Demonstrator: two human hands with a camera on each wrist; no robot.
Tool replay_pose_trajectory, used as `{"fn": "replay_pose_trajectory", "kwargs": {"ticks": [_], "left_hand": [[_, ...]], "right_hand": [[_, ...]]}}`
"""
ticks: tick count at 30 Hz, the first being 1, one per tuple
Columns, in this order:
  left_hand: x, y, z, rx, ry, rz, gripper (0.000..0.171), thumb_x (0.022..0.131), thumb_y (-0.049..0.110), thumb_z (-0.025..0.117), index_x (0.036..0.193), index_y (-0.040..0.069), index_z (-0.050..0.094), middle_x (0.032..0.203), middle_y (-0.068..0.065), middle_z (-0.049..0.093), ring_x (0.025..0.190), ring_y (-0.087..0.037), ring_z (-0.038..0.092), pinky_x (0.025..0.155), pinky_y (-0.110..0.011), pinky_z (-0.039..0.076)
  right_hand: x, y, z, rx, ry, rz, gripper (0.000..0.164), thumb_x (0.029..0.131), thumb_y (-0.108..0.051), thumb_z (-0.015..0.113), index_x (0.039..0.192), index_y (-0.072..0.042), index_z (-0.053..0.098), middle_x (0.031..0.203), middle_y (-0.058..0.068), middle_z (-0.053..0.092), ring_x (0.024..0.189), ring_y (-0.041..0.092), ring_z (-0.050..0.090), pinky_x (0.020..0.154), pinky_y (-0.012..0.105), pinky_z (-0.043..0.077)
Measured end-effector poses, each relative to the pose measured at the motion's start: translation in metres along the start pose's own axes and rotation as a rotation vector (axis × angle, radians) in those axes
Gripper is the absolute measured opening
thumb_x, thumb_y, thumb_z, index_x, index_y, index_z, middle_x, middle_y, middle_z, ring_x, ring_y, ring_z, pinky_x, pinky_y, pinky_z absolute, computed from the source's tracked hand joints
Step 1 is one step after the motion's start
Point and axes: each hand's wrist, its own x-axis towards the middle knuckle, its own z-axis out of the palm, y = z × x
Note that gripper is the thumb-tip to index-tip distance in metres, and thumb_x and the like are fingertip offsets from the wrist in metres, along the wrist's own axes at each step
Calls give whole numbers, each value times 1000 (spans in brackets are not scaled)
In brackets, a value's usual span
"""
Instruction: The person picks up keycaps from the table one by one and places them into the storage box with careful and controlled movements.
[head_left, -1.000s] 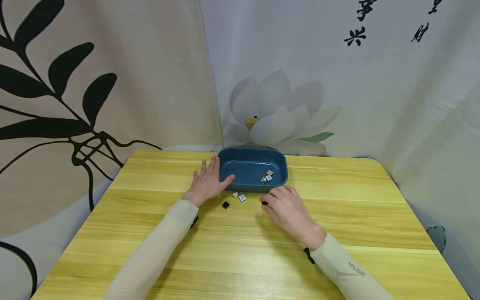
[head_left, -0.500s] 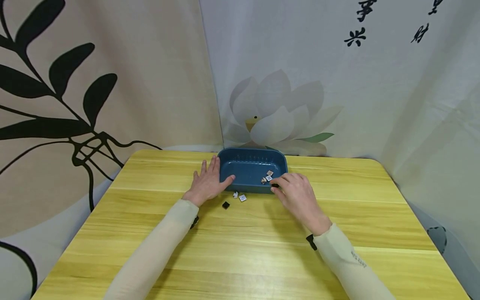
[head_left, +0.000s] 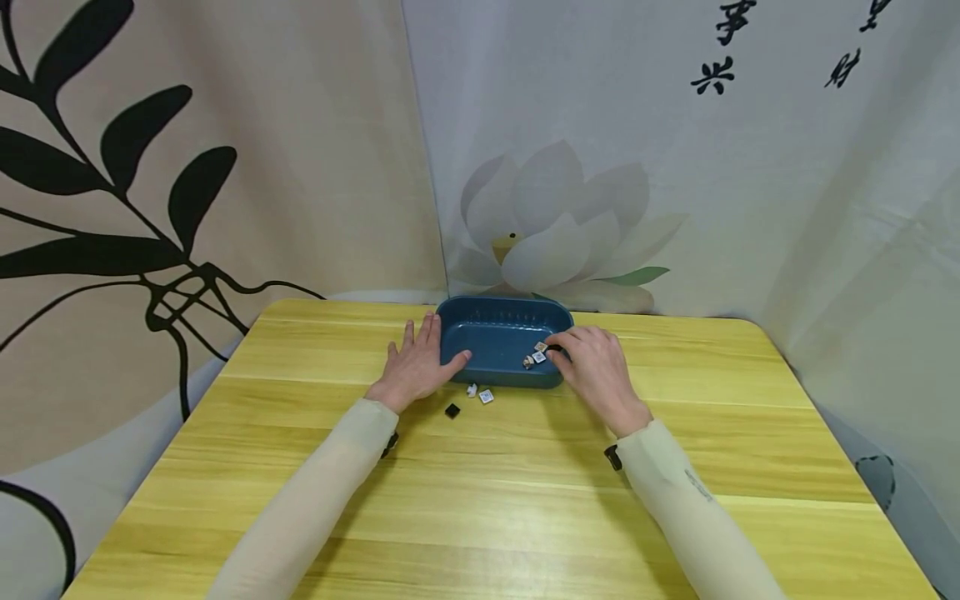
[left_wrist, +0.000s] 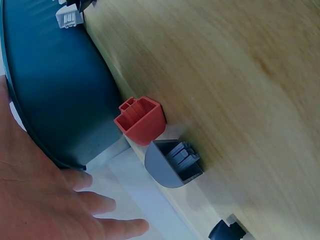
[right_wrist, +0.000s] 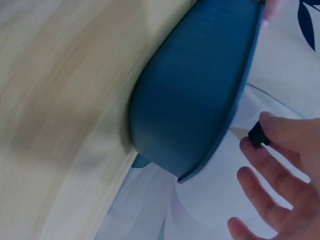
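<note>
With your right hand (head_left: pixel 596 375) you are pinching a small black piece (right_wrist: pixel 257 136) between thumb and forefinger, while the other fingers are curving loosely apart. The black piece is hovering at the right end of the blue tray (head_left: pixel 487 342), raised above the rim. Inside the tray, near that end, two pale tiles (head_left: pixel 539 357) are lying beside a small tan piece (head_left: pixel 528 362).

Your left hand (head_left: pixel 412 371) is resting against the tray's left end, its straight fingers fanning out and its thumb reaching over the rim. In front of the tray, a white lump (head_left: pixel 472 389) and a white tile (head_left: pixel 487 397) are lying side by side on the wooden table (head_left: pixel 480 517), with a black block (head_left: pixel 452 411) sitting nearer to you.

The left wrist view is showing a hollow red piece (left_wrist: pixel 142 120) and a hollow grey piece (left_wrist: pixel 172 163) lying close together beyond the tray's corner, and a dark piece (left_wrist: pixel 226 231) sitting farther off. Behind the table, a printed curtain (head_left: pixel 337 150) is hanging.
</note>
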Motion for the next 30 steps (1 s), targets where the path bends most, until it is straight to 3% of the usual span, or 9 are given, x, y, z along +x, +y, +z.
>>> {"fn": "replay_pose_trajectory", "kwargs": {"ticks": [15, 30], "left_hand": [[-1, 1, -2, 15, -2, -3, 104, 98, 75, 38, 166, 4, 3, 174, -13, 1, 157, -45, 2, 119, -72, 11], [0, 0, -1, 19, -8, -12, 105, 98, 76, 37, 166, 5, 3, 174, -13, 1, 157, -44, 2, 118, -73, 12]], "right_hand": [[13, 8, 23, -110, -162, 49, 17, 97, -22, 75, 112, -17, 83, 103, 4, 77, 104, 33, 65, 103, 60, 45], [18, 7, 28, -81, -278, 106, 22, 98, -24, 75, 117, -16, 81, 107, 4, 79, 112, 33, 65, 108, 65, 39]]}}
